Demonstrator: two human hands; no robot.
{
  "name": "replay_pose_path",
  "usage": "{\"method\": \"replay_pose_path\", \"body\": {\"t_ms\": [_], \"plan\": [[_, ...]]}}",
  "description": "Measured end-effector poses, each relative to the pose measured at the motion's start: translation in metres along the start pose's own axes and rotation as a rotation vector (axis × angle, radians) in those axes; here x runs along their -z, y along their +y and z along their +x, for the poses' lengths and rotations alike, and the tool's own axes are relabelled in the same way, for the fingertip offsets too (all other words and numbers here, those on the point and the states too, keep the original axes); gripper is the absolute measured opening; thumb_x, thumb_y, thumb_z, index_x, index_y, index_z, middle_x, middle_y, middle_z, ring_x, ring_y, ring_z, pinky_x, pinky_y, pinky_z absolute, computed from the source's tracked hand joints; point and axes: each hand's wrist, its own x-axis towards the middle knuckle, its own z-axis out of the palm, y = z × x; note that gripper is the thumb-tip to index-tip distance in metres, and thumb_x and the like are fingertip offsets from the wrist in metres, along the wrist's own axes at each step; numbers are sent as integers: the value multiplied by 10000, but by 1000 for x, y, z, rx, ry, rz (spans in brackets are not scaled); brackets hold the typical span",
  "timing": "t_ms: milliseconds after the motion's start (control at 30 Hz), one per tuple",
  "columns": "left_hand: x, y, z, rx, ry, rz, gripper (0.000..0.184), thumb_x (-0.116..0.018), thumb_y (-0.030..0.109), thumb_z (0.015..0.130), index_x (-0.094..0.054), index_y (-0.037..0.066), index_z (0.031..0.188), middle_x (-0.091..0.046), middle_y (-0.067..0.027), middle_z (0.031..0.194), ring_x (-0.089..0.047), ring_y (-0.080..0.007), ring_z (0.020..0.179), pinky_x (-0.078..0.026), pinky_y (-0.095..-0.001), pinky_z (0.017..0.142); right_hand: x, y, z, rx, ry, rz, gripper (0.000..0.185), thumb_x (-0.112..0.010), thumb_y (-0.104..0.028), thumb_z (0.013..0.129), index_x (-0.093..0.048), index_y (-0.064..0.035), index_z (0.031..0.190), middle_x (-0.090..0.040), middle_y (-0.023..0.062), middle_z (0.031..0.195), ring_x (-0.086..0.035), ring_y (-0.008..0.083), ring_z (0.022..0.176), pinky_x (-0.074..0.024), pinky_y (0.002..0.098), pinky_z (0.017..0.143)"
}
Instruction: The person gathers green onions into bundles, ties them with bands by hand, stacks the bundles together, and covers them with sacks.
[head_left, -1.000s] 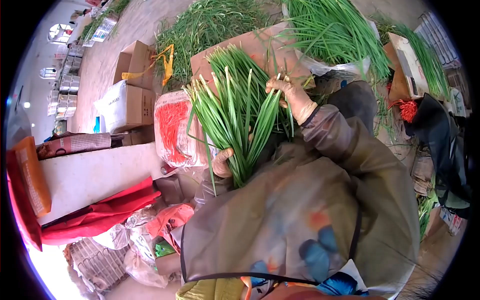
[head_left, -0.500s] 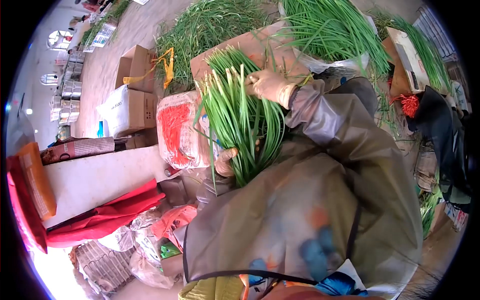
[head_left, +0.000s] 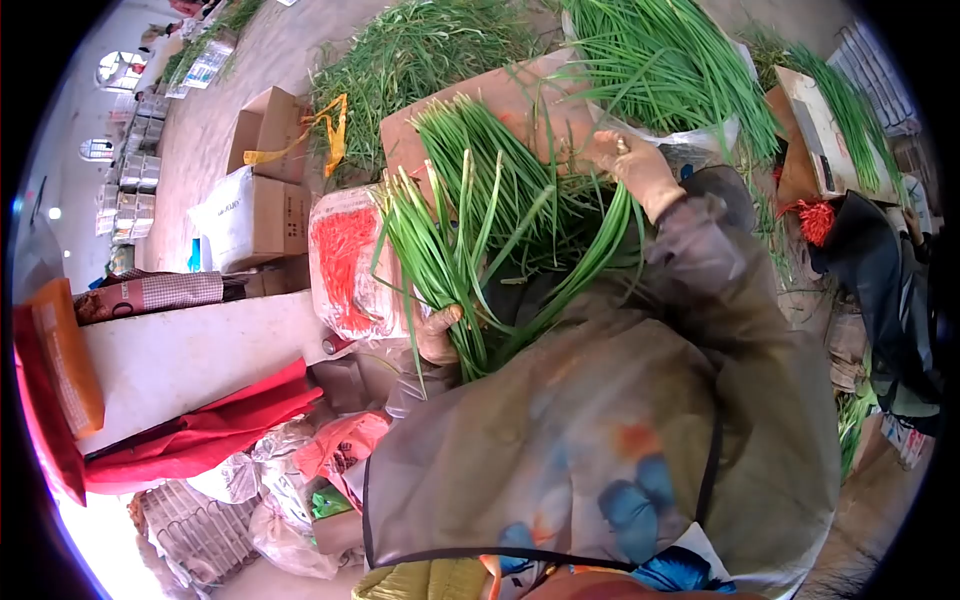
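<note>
Green chive-like stalks (head_left: 425, 240) with pale ends fill my left hand (head_left: 437, 335), thumb and fingers wrapped round their lower part. The bunch is in front of my body, its long axis running from the leafy part close against my smock (head_left: 560, 450) up and away from me, leaning left to the pale ends. My right hand (head_left: 637, 170) is farther out and well to the right, fingers curled narrow on a few strands (head_left: 602, 250), which arch across to it from the left hand. The main bunch thus lies to the left of my right hand and closer to my body; the left hand is the one at it. Beyond, between my hands, a second bunch (head_left: 470, 130) lies on a cardboard sheet (head_left: 402, 140). Just left of my left hand sits a pack of red ties (head_left: 345, 265). Farther out are a heap of loose grassy leaves (head_left: 420, 50), a pile of long greens (head_left: 665, 70) to its right, and a carton (head_left: 280, 215) off left.
</note>
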Motion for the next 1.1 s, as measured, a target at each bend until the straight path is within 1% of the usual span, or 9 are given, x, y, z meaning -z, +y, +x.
{"method": "replay_pose_path", "body": {"t_ms": [100, 167, 300, 367, 500, 700, 767, 900, 1100], "plan": [[-21, 11, 0, 12, -26, 116, 516, -745, 183, 631, -508, -14, 1044, -567, -105, 789, -538, -210, 580, -453, -321, 505, -27, -44, -28, 199, 11, 209, 309, -669, -191, 775, -594, 0, 1006, -588, 6, 833, -513, 73, 643, -405, 216, 544], [-21, 11, 1, 158, 15, 136, 494, -747, 217, 623, -532, -6, 1008, -569, -91, 771, -544, -203, 617, -459, -322, 562, -48, -58, -33, -48, -134, 187, 227, -646, -93, 790, -613, -63, 1012, -548, -34, 722, -427, 33, 581, -344, 171, 502], [-19, 8, 7, 211, -73, 224, 414, -721, 141, 644, -576, -7, 1003, -623, -102, 861, -595, -216, 734, -489, -310, 667, -78, -31, -8, -213, -303, 217, 367, -709, -397, 727, -625, -75, 883, -555, -32, 782, -447, 86, 649, -378, 234, 587], [-15, -2, 4, 254, -69, 169, 406, -728, 95, 634, -595, -1, 1006, -641, -98, 895, -608, -216, 785, -493, -328, 715, -88, -38, -5, -198, -326, 165, 366, -689, -413, 743, -639, -78, 882, -547, -41, 769, -431, 93, 643, -367, 245, 598], [-10, -3, 8, 182, -160, 274, 378, -717, 84, 641, -610, -3, 993, -647, -104, 916, -612, -219, 821, -488, -336, 762, -96, -34, 4, -252, -378, 203, 242, -672, -293, 761, -661, -76, 868, -604, -38, 808, -486, 101, 717, -378, 240, 656], [-26, -1, 7, 195, -102, 119, 560, -711, 126, 654, -518, -15, 1161, -598, -129, 1067, -576, -247, 956, -441, -354, 871, -83, -4, 3, 64, -285, 331, 219, -581, -272, 810, -619, -58, 786, -588, 3, 791, -531, 100, 752, -399, 242, 730], [-59, 15, 9, 118, -139, 163, 677, -728, 167, 621, -467, -19, 1217, -543, -131, 1169, -510, -248, 1075, -371, -360, 957, -79, -25, -12, -199, -251, 879, 145, -601, -187, 785, -610, -43, 783, -577, 18, 726, -532, 105, 642, -424, 217, 586], [-61, 20, 7, 242, -64, -14, 779, -746, 219, 563, -439, -30, 1234, -506, -129, 1215, -430, -257, 1167, -285, -379, 1031, -61, -14, 9, -52, -207, 370, 128, -677, -102, 756, -603, -23, 823, -570, -3, 698, -528, 90, 605, -414, 202, 549], [-50, 3, 10, 213, -60, -58, 734, -748, 186, 566, -459, -13, 1211, -520, -147, 1194, -472, -296, 1125, -319, -413, 1022, -65, 11, 8, -141, -56, 572, 117, -678, -87, 758, -615, -40, 844, -577, 3, 695, -551, 115, 627, -430, 227, 558]]}}
